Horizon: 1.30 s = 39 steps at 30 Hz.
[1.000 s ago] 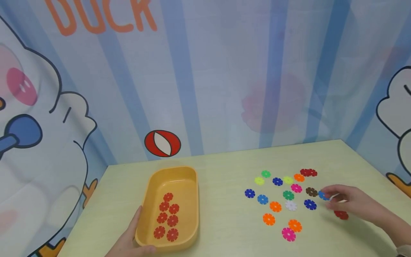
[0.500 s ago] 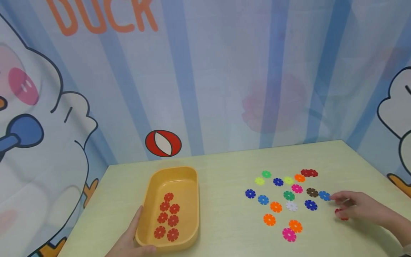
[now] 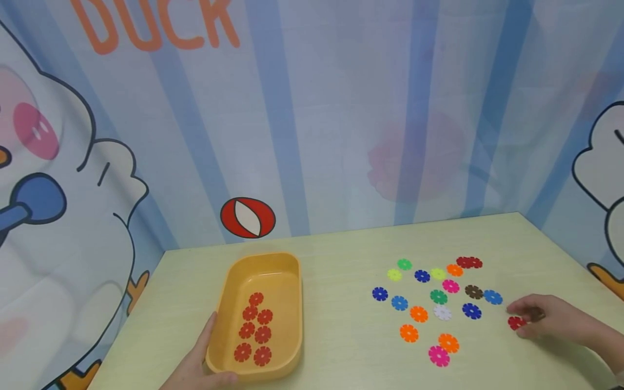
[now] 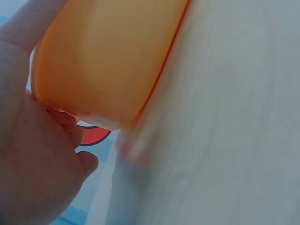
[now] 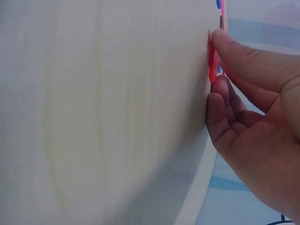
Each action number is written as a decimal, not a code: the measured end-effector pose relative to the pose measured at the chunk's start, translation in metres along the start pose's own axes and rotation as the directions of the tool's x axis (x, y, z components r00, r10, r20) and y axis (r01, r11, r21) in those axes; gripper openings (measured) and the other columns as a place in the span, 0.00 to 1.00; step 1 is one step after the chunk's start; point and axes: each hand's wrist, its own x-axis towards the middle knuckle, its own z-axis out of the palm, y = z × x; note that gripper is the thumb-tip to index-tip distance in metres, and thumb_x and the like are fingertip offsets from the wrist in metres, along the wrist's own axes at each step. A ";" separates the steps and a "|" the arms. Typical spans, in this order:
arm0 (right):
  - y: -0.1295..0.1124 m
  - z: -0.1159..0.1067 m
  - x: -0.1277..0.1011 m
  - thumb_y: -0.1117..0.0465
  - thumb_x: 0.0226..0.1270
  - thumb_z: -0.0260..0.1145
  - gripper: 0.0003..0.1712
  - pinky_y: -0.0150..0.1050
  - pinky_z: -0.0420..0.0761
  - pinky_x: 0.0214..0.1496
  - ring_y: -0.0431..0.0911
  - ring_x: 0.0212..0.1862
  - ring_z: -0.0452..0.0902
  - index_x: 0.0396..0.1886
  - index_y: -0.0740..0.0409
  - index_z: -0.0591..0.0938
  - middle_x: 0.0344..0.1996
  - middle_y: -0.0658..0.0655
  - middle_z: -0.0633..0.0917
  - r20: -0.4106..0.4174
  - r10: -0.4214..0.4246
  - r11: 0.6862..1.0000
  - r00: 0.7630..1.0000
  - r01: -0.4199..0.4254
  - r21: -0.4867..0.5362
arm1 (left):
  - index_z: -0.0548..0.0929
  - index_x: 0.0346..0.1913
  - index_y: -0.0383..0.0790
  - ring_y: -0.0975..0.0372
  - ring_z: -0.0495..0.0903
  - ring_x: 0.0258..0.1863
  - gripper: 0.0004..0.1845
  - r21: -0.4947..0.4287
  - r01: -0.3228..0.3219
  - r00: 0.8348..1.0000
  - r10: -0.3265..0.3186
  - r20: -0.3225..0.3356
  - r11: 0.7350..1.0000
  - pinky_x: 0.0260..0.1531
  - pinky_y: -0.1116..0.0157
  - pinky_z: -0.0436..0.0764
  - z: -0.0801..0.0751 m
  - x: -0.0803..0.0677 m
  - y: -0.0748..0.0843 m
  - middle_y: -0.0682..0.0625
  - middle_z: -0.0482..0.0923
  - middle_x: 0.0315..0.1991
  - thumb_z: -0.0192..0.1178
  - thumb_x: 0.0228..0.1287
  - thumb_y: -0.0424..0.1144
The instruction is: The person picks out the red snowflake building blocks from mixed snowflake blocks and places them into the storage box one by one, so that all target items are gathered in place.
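right hand [image 3: 551, 319] now on red disc [image 3: 515, 323]

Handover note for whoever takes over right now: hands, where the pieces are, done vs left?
Left hand: grips the near left corner of the yellow tray.
Right hand: fingertips on a red disc lying on the table; the right wrist view shows it pinched at the edge, not yet lifted.
Done: seven red discs in tray.
Left: the pinched disc, plus the dark red discs at the far edge of the mixed-colour scatter, seemingly two overlapping. Other colours lie loose on the table.
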 end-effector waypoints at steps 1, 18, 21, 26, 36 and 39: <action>0.000 0.000 0.000 0.59 0.52 0.76 0.31 0.47 0.82 0.46 0.50 0.44 0.76 0.50 0.75 0.78 0.43 0.61 0.83 -0.003 -0.008 1.000 1.000 0.008 -0.011 | 0.20 0.74 0.51 0.50 0.78 0.53 0.69 -0.001 0.004 1.000 -0.004 0.001 1.000 0.50 0.52 0.83 0.000 0.000 0.000 0.29 0.46 0.72 0.72 0.54 0.48; 0.000 0.001 0.004 0.59 0.49 0.77 0.22 0.45 0.80 0.43 0.49 0.40 0.71 0.42 0.65 0.81 0.37 0.54 0.80 -0.037 -0.010 0.995 0.999 0.006 -0.103 | 0.24 0.75 0.48 0.50 0.78 0.52 0.70 0.078 0.005 0.998 -0.001 -0.057 0.997 0.51 0.50 0.82 0.000 0.000 0.000 0.29 0.48 0.72 0.74 0.49 0.50; 0.000 0.001 0.005 0.61 0.49 0.77 0.20 0.43 0.79 0.42 0.49 0.40 0.71 0.41 0.64 0.81 0.36 0.53 0.80 -0.040 -0.023 0.995 0.999 0.019 -0.098 | 0.25 0.75 0.47 0.50 0.77 0.54 0.70 0.099 0.004 0.998 0.002 -0.061 0.995 0.53 0.49 0.80 0.000 -0.001 0.001 0.30 0.47 0.72 0.74 0.49 0.51; -0.001 0.000 0.006 0.63 0.50 0.76 0.19 0.43 0.80 0.42 0.48 0.40 0.72 0.41 0.63 0.82 0.36 0.53 0.81 -0.037 -0.045 0.995 0.998 0.041 -0.094 | 0.24 0.75 0.48 0.49 0.75 0.56 0.69 0.089 0.006 0.999 -0.001 -0.054 0.996 0.55 0.49 0.79 0.000 -0.001 0.001 0.31 0.46 0.73 0.73 0.50 0.52; -0.012 -0.006 0.003 0.67 0.56 0.71 0.15 0.41 0.84 0.44 0.48 0.41 0.76 0.44 0.65 0.82 0.38 0.53 0.83 -0.029 -0.120 0.990 0.992 0.117 -0.080 | 0.25 0.75 0.49 0.49 0.73 0.57 0.69 0.105 0.009 0.998 -0.002 -0.066 0.994 0.58 0.43 0.74 0.001 -0.002 0.002 0.32 0.45 0.74 0.72 0.50 0.56; -0.021 -0.010 0.000 0.68 0.59 0.69 0.15 0.32 0.82 0.38 0.40 0.38 0.74 0.46 0.67 0.81 0.38 0.54 0.83 -0.002 -0.175 0.984 0.985 0.174 -0.037 | 0.25 0.75 0.48 0.50 0.73 0.56 0.69 0.107 0.011 0.998 -0.004 -0.065 0.994 0.58 0.43 0.75 0.001 -0.002 0.002 0.33 0.45 0.74 0.72 0.50 0.56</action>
